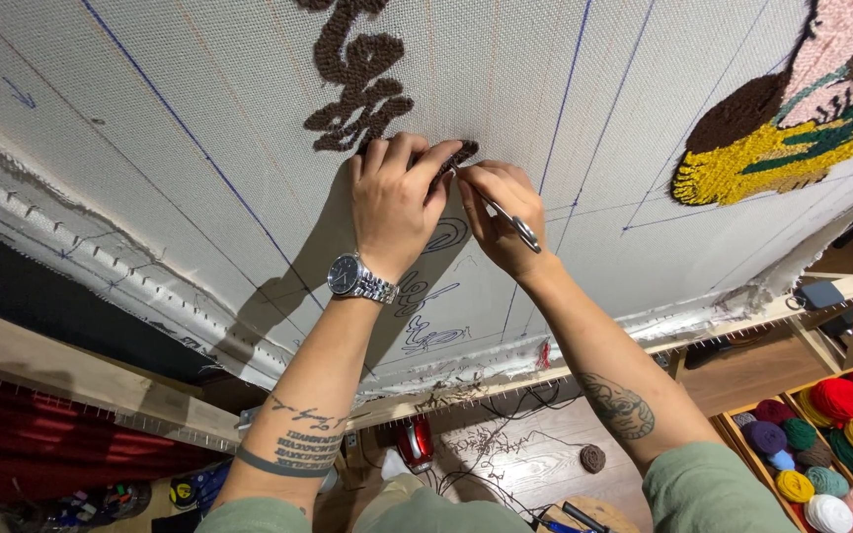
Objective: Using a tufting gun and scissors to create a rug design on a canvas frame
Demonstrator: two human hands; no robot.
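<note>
- Brown tufted yarn patch [362, 84] sat at upper centre of the frame, on a white backing cloth [199, 128] stretched over a wooden frame [71, 380].
- Left hand [395, 202] pressed flat against the cloth at the patch's lower edge, fingers bent and close together, holding nothing; a steel wristwatch [352, 276] on the wrist.
- Right hand [501, 217] just beside it, fingers closed around small scissors [505, 215], the tip touching the brown pile near the left fingertips.
- Blue drawn lines [565, 99] crossed the cloth.
- A second tufted area [792, 118], in yellow, green, pink and brown, lay at upper right.
- Yarn balls [841, 434] of many colours filled a wooden tray at lower right.
- Loose yarn scraps [486, 444] and a red object [414, 441] lay on the floor at lower centre.
</note>
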